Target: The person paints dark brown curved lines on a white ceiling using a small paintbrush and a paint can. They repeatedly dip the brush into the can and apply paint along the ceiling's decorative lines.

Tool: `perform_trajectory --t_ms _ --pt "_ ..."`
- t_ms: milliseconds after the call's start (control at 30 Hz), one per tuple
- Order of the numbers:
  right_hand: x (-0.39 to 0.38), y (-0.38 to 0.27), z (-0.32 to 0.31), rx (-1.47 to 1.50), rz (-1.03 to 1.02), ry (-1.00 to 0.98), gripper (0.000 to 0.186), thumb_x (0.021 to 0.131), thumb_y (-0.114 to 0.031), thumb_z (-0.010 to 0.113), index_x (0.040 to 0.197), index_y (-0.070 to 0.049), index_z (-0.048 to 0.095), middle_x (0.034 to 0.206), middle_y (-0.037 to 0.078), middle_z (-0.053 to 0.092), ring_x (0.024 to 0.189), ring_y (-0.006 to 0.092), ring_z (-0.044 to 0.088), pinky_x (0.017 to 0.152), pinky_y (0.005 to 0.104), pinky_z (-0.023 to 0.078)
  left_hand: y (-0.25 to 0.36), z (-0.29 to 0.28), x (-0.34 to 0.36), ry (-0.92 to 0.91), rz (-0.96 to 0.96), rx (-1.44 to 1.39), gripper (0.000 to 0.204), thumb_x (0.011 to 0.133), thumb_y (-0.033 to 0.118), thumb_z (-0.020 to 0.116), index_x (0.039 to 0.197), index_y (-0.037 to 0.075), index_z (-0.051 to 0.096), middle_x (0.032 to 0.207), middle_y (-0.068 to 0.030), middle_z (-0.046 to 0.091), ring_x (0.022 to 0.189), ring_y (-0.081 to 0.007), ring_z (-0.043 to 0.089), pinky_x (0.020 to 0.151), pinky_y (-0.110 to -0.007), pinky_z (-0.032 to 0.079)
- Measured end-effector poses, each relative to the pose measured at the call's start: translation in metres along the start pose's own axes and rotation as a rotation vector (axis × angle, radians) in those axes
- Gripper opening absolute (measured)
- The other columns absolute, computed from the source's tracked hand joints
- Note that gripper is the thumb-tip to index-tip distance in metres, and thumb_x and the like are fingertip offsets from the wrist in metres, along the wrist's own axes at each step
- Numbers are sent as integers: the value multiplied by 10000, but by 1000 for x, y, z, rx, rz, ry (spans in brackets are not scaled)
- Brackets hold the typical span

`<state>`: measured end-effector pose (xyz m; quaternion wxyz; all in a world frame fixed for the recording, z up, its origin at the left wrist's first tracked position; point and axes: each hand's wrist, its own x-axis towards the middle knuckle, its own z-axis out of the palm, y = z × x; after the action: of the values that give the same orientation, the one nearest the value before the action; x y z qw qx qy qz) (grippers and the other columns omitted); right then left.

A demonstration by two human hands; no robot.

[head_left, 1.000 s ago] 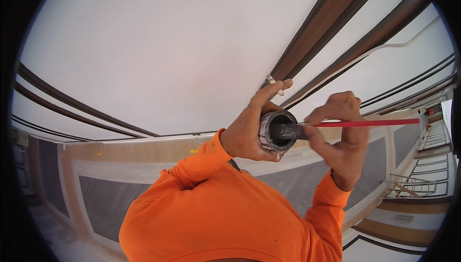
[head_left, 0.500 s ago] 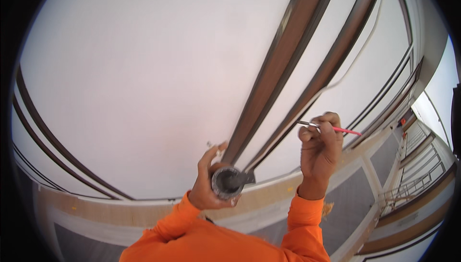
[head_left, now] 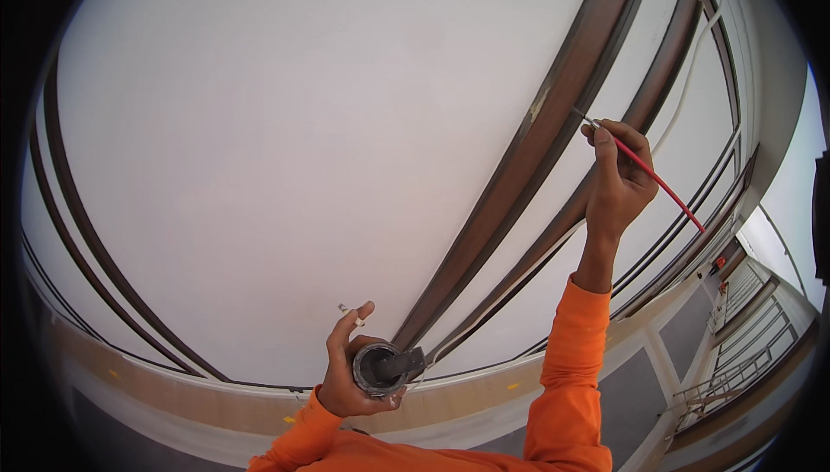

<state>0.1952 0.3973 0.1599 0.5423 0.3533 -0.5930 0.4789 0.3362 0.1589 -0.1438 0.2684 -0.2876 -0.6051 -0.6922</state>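
My left hand (head_left: 346, 377) is wrapped round a small dark paint pot (head_left: 380, 370) at the lower middle. A dark flat-ended thing (head_left: 413, 361) sticks out over the pot's rim; its kind is unclear. A small whitish bit (head_left: 350, 312) shows by the left fingertips. Up at the right, my right hand (head_left: 621, 169) pinches a thin paintbrush (head_left: 661, 185) with a red handle and dark tip. The tip is at the edge of a brown wooden trim strip (head_left: 527, 161); whether it touches cannot be told. A pale chipped patch (head_left: 537, 102) marks the strip nearby.
A large white wall panel (head_left: 285, 169) fills the view, with a second brown strip (head_left: 659, 83) to the right. A white cable (head_left: 683, 96) runs down there. Below lies a tan-bordered grey floor (head_left: 627, 403). Railings (head_left: 735, 368) and distant people stand far right.
My right hand has risen with the paintbrush, from beside the second strip to the wide strip's edge. The brush now points up-left. My left hand with the pot has shifted slightly left and down.
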Motion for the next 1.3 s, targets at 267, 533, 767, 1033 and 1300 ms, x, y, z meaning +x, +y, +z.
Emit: perform_trajectory --t_ms 267,533,767,1033,1300 --pt "17 28 0 -154 -81 -12 139 881 -55 787 991 11 733 908 71 733 833 105 660 748 228 516 0 -4 7 -42 53 0 1253 611 239 912 1527 41 80 1539 -303 272 1023 -243 685 922 -343 585" --pt "16 22 3 -271 -144 -45 97 879 -42 773 964 -8 742 891 63 737 834 112 667 765 237 511 2 -12 8 -83 22 -30 1317 607 240 992 1539 63 79 1536 -345 291 1114 -231 666 1005 -343 520" --pt "11 21 -10 -298 -97 -137 103 846 -24 756 948 -17 744 897 65 739 857 134 666 817 285 506 6 -9 7 -73 -6 -103 1312 614 255 992 1541 78 81 1522 -333 330 1133 -237 664 1001 -350 522" --pt "7 14 -23 -304 -55 -242 94 835 -50 758 924 -26 741 885 63 735 856 132 659 817 277 496 12 -9 19 -111 29 -55 1295 628 242 984 1542 85 81 1482 -324 399 1163 -246 652 1010 -368 516" --pt "25 14 -7 -329 -112 -99 122 865 -56 761 979 -11 751 900 66 748 825 121 676 781 255 510 4 -9 13 -114 26 -63 1320 606 234 993 1547 85 79 1495 -329 377 1160 -247 658 1004 -353 517"
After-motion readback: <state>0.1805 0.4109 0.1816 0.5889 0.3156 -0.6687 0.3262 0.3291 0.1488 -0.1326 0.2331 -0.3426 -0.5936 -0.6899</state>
